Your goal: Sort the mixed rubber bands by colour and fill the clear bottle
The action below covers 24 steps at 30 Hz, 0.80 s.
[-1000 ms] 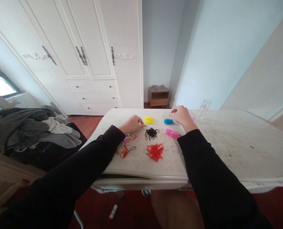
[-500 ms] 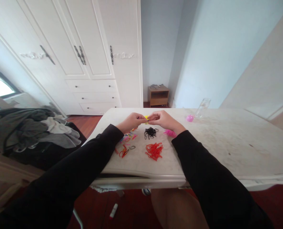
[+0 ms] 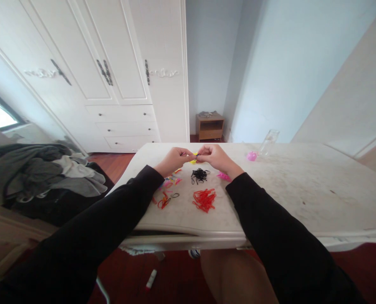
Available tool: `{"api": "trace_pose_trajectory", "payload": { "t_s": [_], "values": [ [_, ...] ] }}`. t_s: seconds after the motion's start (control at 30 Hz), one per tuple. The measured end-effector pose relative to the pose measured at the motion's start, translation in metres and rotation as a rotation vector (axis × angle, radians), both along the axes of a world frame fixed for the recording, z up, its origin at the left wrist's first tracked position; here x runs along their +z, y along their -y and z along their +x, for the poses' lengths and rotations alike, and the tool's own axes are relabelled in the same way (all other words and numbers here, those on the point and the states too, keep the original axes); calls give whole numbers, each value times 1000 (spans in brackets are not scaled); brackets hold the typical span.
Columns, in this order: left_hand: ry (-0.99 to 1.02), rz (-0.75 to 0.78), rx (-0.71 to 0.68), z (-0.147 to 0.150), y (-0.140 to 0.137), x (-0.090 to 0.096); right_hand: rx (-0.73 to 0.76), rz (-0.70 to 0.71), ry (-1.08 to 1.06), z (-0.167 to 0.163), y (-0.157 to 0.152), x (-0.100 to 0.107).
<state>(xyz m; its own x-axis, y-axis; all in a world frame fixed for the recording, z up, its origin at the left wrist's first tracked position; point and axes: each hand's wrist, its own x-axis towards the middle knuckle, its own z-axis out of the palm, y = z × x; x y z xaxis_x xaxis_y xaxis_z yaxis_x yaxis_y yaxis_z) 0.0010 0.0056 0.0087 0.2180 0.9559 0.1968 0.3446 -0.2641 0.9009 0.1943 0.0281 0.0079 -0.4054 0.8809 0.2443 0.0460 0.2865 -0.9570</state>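
Observation:
My left hand (image 3: 174,161) and my right hand (image 3: 216,158) meet above the far part of the table. Both are closed in a pinch on a small dark rubber band (image 3: 197,156), mostly covered by the fingertips. Yellow rubber bands (image 3: 193,161) show just behind and below the fingers. Nearer to me lies a pile of black rubber bands (image 3: 200,175), and then a red pile (image 3: 204,199). Pink rubber bands (image 3: 223,176) are partly hidden by my right wrist. Mixed-colour bands (image 3: 172,182) and a few loose ones (image 3: 164,200) lie by my left forearm.
The white table (image 3: 270,198) carries a clear glass bottle (image 3: 268,142) and a pink object (image 3: 252,156) at its back right. Clothes (image 3: 64,173) are heaped at the left. On the floor lies a white tube with a red end (image 3: 151,279).
The fingertips have drawn closer together, and the right fingers are more tightly bunched. The dark band between them shows more clearly. The piles stay as they were; the view has shifted slightly.

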Motion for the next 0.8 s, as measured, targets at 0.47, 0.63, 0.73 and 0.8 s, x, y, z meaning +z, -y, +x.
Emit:
{"api": "trace_pose_trajectory", "payload": {
  "t_s": [0.47, 0.63, 0.73, 0.8],
  "values": [
    [-288, 160, -149, -4, -1, -2, -542, 243, 295, 20, -8, 9],
    [-343, 130, -235, -2, 2, -4, -774, 311, 406, 43, -12, 18],
    [-257, 104, -212, -1, 4, -1, -843, 313, 482, 59, -14, 19],
    [-156, 26, -210, -1, 5, 1, -858, 286, 578, 70, -17, 16]
  ]
}}
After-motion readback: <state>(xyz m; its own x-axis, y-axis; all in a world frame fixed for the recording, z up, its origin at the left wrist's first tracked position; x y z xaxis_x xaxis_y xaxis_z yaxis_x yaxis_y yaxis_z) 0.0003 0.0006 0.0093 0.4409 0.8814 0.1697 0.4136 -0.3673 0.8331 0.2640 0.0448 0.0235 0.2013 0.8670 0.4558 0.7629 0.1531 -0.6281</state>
